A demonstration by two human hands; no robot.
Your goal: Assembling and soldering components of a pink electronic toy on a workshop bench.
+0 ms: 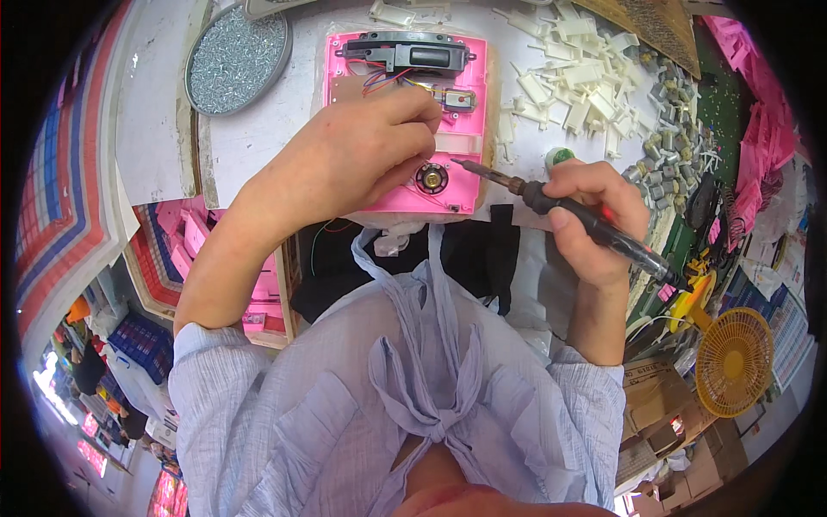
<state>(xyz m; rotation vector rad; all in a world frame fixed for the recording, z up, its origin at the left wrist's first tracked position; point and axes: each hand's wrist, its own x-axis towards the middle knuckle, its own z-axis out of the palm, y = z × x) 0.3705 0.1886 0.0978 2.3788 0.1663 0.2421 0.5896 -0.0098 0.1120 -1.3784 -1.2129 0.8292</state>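
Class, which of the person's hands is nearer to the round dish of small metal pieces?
Left. The left hand is over the pink housing, right of the dish; the right hand, holding a soldering iron, is farther right, past the housing.

Striped cloth (79,200) left, cardboard boxes (662,398) right

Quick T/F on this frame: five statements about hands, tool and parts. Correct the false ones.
1. The right hand holds a black pen-shaped tool. True.
2. The left hand is over the yellow fan. False: it is over the pink casing.
3. The round tray holds small silver pieces. True.
4. The white plastic parts lie left of the casing. False: they lie right of it.
5. A round speaker sits in the casing. True.
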